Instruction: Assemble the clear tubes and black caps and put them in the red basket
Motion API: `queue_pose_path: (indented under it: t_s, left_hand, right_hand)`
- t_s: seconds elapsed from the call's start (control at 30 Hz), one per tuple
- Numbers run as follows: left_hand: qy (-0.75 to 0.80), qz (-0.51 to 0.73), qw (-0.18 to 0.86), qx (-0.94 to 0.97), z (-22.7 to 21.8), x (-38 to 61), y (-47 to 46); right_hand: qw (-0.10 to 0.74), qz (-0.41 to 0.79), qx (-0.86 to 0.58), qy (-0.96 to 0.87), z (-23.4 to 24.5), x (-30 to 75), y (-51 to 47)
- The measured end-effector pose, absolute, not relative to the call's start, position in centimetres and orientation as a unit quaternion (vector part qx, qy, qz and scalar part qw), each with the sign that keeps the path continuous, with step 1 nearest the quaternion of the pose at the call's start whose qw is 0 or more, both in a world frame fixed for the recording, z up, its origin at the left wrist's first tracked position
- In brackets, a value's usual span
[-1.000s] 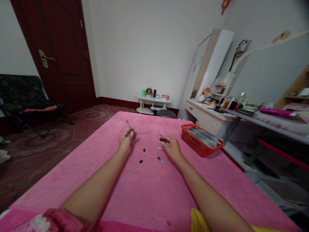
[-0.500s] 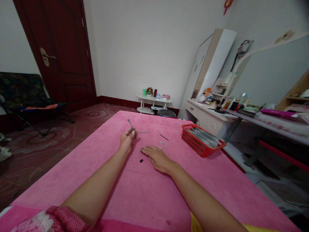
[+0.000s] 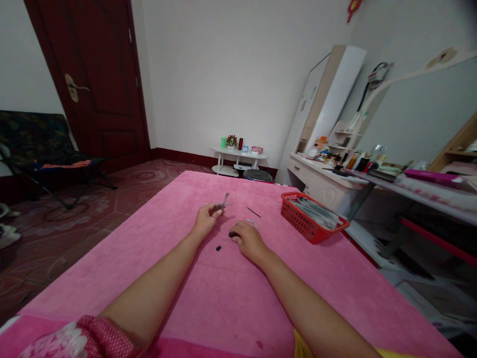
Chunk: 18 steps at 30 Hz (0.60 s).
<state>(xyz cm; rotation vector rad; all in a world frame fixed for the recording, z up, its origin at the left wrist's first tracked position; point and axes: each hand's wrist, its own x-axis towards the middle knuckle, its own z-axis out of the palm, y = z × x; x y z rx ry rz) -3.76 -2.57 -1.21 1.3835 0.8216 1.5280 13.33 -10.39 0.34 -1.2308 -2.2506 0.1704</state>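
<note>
My left hand (image 3: pixel 206 219) pinches a thin grey pen barrel (image 3: pixel 224 200) that points up and to the right above the pink cloth. My right hand (image 3: pixel 248 239) lies curled on the cloth just right of it, with its fingertips closed on a small black piece (image 3: pixel 233 234). Another small black cap (image 3: pixel 218 247) lies on the cloth between my forearms. A thin black refill (image 3: pixel 253 212) and a small clear piece (image 3: pixel 250 221) lie just beyond my right hand.
A red plastic basket (image 3: pixel 298 224) full of grey pens stands at the right of the pink-covered table (image 3: pixel 208 298). Beyond the table are a white dresser (image 3: pixel 316 184) with bottles, a small white side table (image 3: pixel 237 158), a dark red door (image 3: pixel 100 84) and a black chair (image 3: pixel 40 154).
My right hand left the refill on the cloth, swept left over the small parts and closed on a black piece. My left hand turned the grey barrel from leaning left to leaning right.
</note>
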Motion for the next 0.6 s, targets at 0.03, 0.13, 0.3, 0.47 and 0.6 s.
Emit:
queue_pose_path:
  t_s: [0.03,0.13,0.3,0.47,0.6]
  left_hand:
    - [0.333,0.608,0.429,0.579,-1.3,-3.7,-2.6]
    - [0.347,0.590,0.361,0.633,-1.4,-3.9,-2.6]
    - [0.371,0.510,0.234,0.740,-1.4,-4.2,-3.0]
    - [0.379,0.402,0.129,0.823,-0.9,-4.1,-3.6]
    - [0.378,0.367,0.094,0.845,-0.6,-3.9,-4.0]
  right_hand:
    - [0.299,0.073,-0.471,-0.827,0.4,13.5,-10.3]
    - [0.385,0.116,-0.509,-0.761,0.7,14.7,-9.5]
    - [0.545,0.216,-0.525,-0.617,1.1,18.8,-8.1]
    - [0.580,0.281,-0.511,-0.569,0.8,20.0,-7.4]
    - [0.569,0.301,-0.500,-0.579,0.7,18.9,-7.6]
